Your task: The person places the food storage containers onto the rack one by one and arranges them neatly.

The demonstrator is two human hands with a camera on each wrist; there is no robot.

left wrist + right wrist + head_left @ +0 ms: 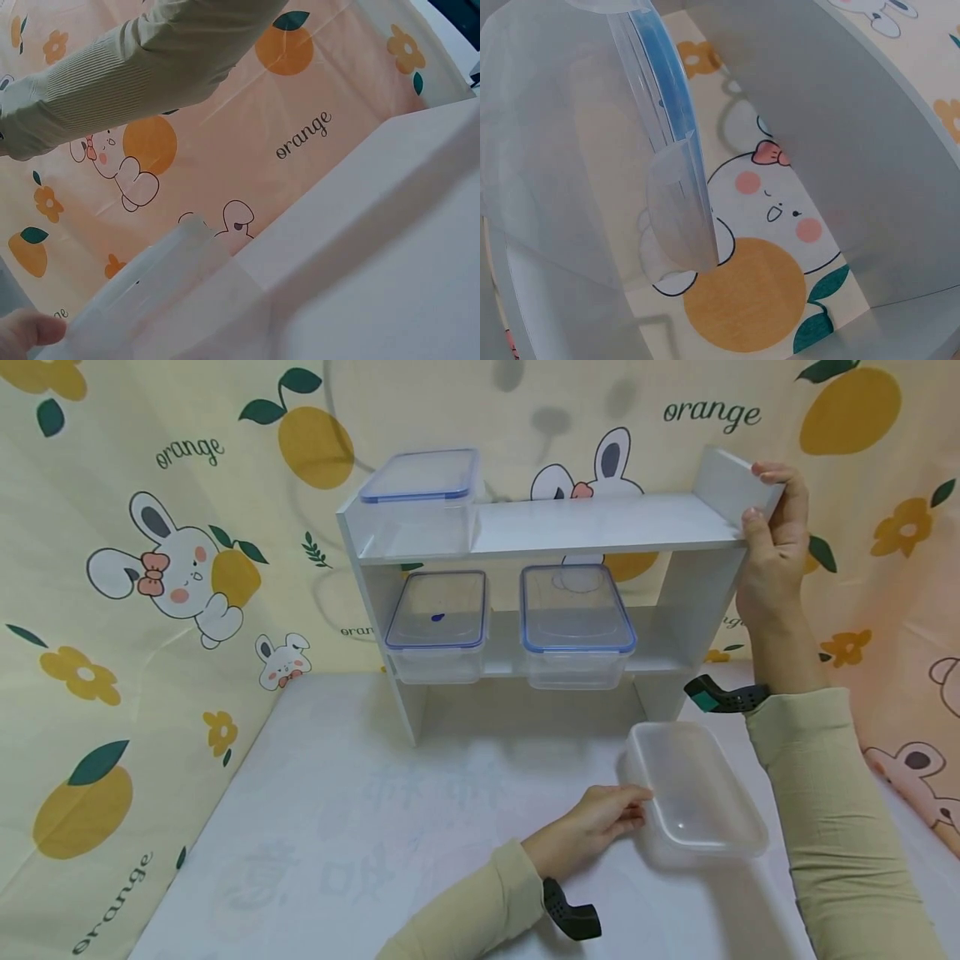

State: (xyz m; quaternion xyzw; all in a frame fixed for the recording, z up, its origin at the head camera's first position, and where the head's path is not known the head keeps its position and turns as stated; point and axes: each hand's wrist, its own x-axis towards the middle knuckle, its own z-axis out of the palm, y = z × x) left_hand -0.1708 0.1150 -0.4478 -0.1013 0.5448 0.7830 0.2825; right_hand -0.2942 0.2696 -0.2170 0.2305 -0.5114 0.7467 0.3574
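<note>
A white shelf (pixel 585 522) stands at the back of the table. At its upper right, my right hand (pixel 776 543) grips the short upright end panel, with the thumb in front and the fingers over the top edge. Down on the table, in front of the shelf's right side, sits a translucent plastic food container (pixel 697 789) with no lid visible on it. My left hand (pixel 592 827) pinches its left rim. The left wrist view shows the thumb (pixel 34 330) against the container's wall (pixel 180 300). My right fingers are out of sight in the right wrist view.
Three containers with blue-edged lids stand on the shelf: one at top left (pixel 423 497), two on the middle level, left (pixel 438 622) and right (pixel 577 622). Printed cloth (pixel 217 410) hangs behind. The white tabletop (pixel 337 843) spreads in front.
</note>
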